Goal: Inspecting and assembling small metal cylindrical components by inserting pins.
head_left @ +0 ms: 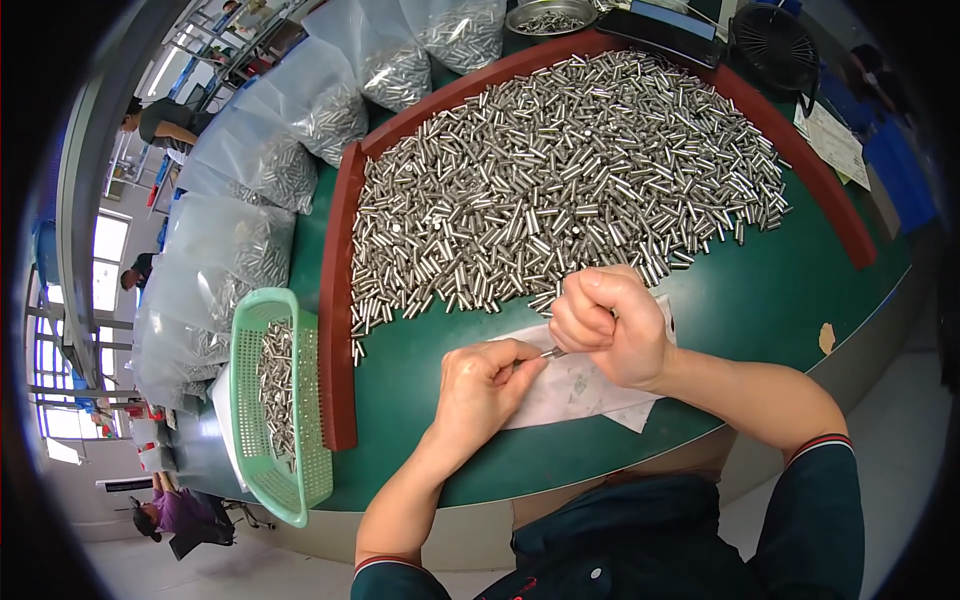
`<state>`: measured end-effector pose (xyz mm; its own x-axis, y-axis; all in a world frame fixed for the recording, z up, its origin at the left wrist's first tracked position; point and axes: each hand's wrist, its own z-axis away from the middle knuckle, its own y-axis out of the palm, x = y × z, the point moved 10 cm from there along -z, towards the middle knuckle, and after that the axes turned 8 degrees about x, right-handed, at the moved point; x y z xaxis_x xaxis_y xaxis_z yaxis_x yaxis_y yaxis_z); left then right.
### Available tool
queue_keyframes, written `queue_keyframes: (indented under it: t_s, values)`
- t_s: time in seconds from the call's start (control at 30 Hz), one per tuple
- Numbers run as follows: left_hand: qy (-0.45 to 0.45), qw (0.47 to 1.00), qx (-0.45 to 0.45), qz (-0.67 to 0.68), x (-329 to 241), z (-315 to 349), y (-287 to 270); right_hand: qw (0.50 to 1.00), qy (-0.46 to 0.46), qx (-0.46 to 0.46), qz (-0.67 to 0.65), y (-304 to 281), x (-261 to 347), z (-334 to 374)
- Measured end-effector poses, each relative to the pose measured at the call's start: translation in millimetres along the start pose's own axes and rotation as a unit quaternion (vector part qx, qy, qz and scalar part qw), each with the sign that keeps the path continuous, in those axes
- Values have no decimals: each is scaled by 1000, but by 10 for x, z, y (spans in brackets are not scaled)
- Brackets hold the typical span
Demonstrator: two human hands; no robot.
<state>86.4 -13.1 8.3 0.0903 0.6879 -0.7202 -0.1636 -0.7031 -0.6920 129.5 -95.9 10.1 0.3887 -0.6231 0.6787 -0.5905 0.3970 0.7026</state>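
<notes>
Centrally, one slim metal piece (552, 352), located between the two hands, above a pale cloth (580, 395). Left hand (483, 385): thumb and fingertips pinched on the piece. Right hand (612, 325): curled into a fist at the piece's other end; what it encloses I cannot tell. Beneath, a green table (760, 310). Beyond the hands, I count one broad heap of metal pins (560, 170), bordered by red-brown rails (340, 300). Left of these, one green basket (315, 440), part-filled with pins; further out, a row of clear bags (265, 160), likewise loaded. Far right, one black fan (775, 48).
</notes>
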Motion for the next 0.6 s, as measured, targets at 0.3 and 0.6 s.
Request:
queue_keyframes:
  t_s: [0.3,0.6]
  values:
    - [-6,1000,6,9,18,-3,20,999,3,7,37,40,-23,11]
    - [-6,1000,22,6,-19,-52,33,988,-15,21,151,198,11,41]
